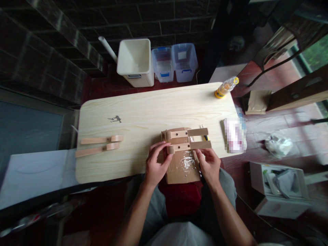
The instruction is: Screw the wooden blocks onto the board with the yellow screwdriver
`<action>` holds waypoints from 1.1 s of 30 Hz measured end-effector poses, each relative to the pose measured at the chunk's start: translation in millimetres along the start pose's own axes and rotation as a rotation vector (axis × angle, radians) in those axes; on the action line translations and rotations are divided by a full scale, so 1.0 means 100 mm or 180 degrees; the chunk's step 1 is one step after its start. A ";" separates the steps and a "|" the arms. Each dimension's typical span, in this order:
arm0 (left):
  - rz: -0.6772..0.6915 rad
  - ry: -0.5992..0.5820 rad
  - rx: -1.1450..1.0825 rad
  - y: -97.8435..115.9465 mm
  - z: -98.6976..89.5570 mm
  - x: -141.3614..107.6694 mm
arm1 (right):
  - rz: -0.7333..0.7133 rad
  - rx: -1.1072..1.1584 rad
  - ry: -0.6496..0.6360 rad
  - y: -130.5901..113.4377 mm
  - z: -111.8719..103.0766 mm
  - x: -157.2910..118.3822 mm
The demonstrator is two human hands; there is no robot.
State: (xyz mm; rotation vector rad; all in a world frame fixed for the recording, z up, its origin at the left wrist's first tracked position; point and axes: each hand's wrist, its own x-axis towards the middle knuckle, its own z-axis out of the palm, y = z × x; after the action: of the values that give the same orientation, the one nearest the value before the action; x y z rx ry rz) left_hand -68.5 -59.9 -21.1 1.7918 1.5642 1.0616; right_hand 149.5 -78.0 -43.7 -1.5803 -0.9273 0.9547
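Two wooden pieces lie side by side across a cardboard box (180, 167) with shiny tape on it. Each has a rounded left end, a pale middle with two dark holes and a darker right end. My left hand (156, 164) grips the rounded end of the nearer wooden piece (182, 147) between thumb and fingers. At that piece's darker end, my right hand (210, 164) holds on with thumb and fingers, its fingertips partly hidden. Just beyond is the farther wooden piece (181, 134), untouched. A tool with a yellow and black handle (206, 137) shows partly behind them.
Left on the table (143, 112) lie two similar wooden pieces (94, 152) and several metal screws (116, 119). A bottle with a yellow cap (225, 88) stands at the far right corner, near a blurred-out packet (234, 135). Bins (135, 77) line the wall.
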 end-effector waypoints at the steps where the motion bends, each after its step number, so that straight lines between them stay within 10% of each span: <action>1: -0.0003 -0.0002 -0.0004 0.00 0.00 0.00 | 0.0000 0.0008 0.0000 0.00 0.00 0.00; 33: -0.0002 0.0054 -0.0119 0.00 0.01 0.00 | -0.0025 -0.0027 -0.0016 0.00 0.00 -0.01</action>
State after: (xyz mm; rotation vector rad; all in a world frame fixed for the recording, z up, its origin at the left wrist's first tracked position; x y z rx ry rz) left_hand -68.1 -59.8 -21.7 1.7619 1.5447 1.1014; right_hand 149.1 -78.5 -43.6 -1.5808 -0.9416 0.9509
